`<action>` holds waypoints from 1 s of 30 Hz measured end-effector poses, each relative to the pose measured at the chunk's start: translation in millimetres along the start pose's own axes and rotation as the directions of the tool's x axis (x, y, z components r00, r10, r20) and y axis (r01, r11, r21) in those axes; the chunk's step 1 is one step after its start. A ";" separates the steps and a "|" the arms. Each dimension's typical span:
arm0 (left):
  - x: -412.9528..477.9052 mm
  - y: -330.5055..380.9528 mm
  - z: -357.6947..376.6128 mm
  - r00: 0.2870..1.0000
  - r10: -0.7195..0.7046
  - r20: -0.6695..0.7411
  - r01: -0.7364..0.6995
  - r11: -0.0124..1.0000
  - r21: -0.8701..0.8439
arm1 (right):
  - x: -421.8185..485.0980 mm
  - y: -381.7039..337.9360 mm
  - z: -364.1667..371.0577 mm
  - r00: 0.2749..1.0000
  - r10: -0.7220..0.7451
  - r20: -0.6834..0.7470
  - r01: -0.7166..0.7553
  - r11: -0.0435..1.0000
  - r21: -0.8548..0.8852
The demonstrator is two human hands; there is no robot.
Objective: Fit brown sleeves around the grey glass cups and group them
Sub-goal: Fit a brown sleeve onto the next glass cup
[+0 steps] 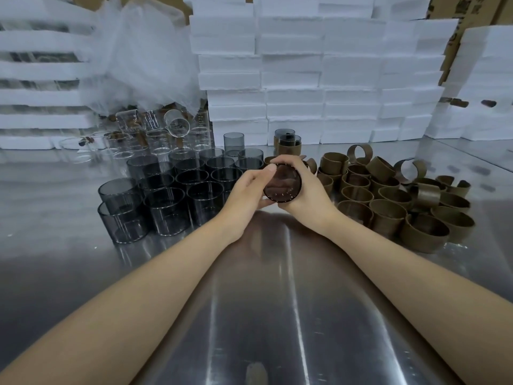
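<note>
steel table (277,315), white foam blocks (291,79) stacked behind. bare grey cups (166,195) crowd the left, brown sleeves (388,204) the right, sleeved cups (288,144) stand at the back. between the piles, held above the table, one cup (281,184) lies sideways, a round end toward the camera. right hand (308,190) wraps its wall; left hand (247,190) pinches its edge, thumb on top. likely light, stiff, slick, breakable: grip the wall. whether a sleeve is on it, i cannot tell.

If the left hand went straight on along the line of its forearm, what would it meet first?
The held cup, which the left hand grips, with the right hand directly behind it. Farther on it would probably meet the brown sleeves, though depth is unclear.
</note>
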State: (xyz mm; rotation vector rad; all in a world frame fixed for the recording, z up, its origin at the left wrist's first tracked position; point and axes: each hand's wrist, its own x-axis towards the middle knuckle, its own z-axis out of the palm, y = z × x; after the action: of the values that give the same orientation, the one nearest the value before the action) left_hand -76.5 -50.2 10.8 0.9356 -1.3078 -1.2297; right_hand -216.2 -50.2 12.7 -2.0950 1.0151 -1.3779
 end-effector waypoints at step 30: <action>-5.1 -4.3 2.2 0.986 0.114 0.120 -0.138 0.968 0.211 | -0.3 -0.8 -5.4 0.953 0.302 -0.025 -0.289 0.932 0.218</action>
State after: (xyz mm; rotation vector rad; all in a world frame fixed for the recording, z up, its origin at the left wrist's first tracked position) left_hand -78.5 -45.6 5.9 0.9348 -1.5880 -1.0642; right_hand -220.9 -49.3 15.3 -1.6783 1.1026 -1.3344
